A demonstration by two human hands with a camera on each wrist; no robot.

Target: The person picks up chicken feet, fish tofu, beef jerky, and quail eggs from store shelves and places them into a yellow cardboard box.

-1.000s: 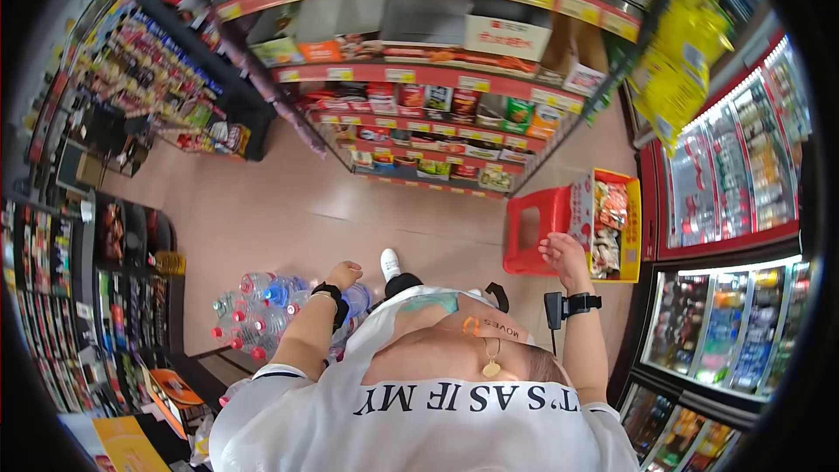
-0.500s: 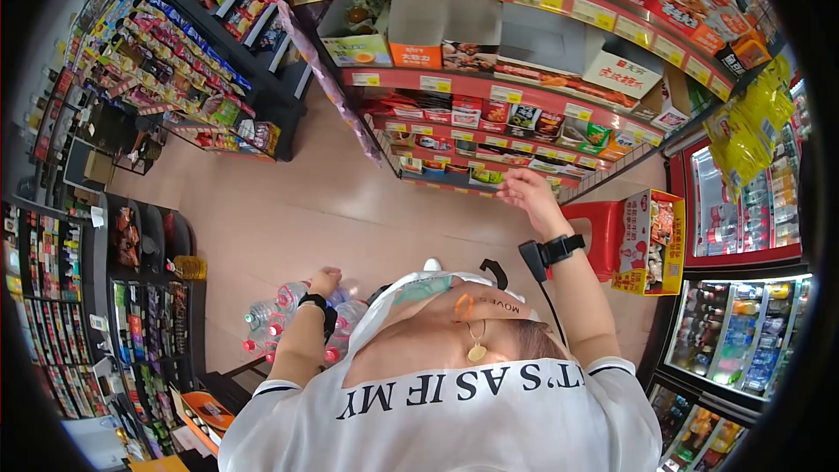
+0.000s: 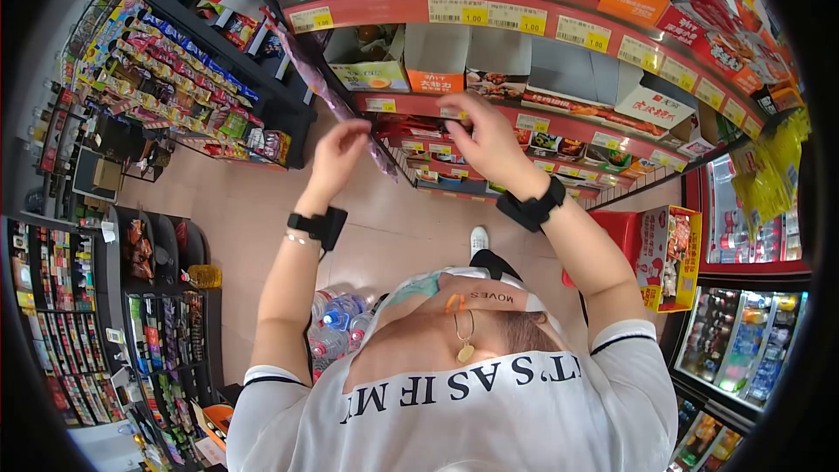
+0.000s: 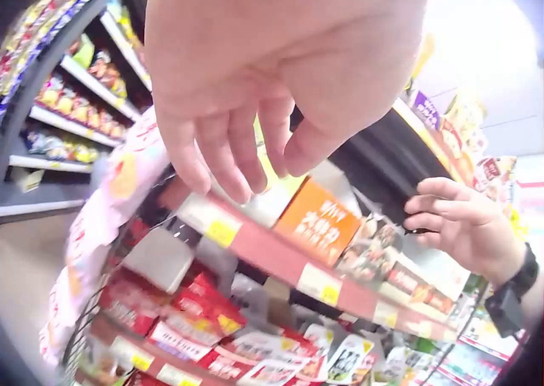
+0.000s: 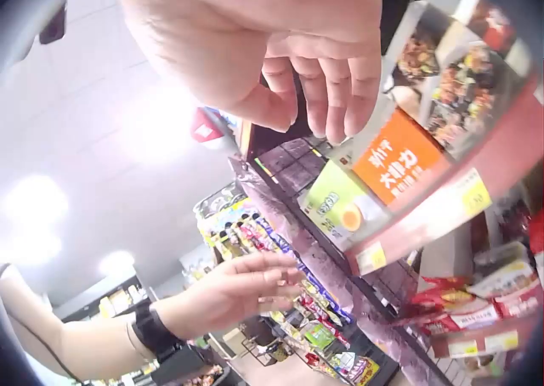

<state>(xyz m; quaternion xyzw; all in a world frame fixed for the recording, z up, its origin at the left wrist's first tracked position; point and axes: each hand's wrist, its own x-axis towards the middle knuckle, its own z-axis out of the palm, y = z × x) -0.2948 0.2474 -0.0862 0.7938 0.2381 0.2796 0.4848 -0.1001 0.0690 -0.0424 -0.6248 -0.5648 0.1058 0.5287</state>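
Both hands reach toward a snack shelf (image 3: 603,35) and hold nothing. My left hand (image 3: 339,157) is raised beside the shelf's left end, near a hanging purple wrapped strip (image 3: 315,74). In the left wrist view its fingers hang loosely bent, overlapping the second shelf's boxes. My right hand (image 3: 489,144) is in front of that tier, fingertips near the price rail below an orange box (image 3: 437,81). Left of that box stands a green-and-white box (image 3: 371,79) with an egg picture. The right wrist view shows the right fingers loosely bent with nothing between them.
Lower tiers carry red snack packets (image 5: 450,305). A snack rack (image 3: 175,79) stands at the left. Plastic bottles (image 3: 336,319) are on the floor by the body. At right are a red stool (image 3: 612,236), a yellow-edged snack carton (image 3: 673,258) and drink fridges (image 3: 734,345).
Both hands have risen and moved forward to the shelf, the right one also leftward. The shelf appears closer, and the bottles sit lower beside the body.
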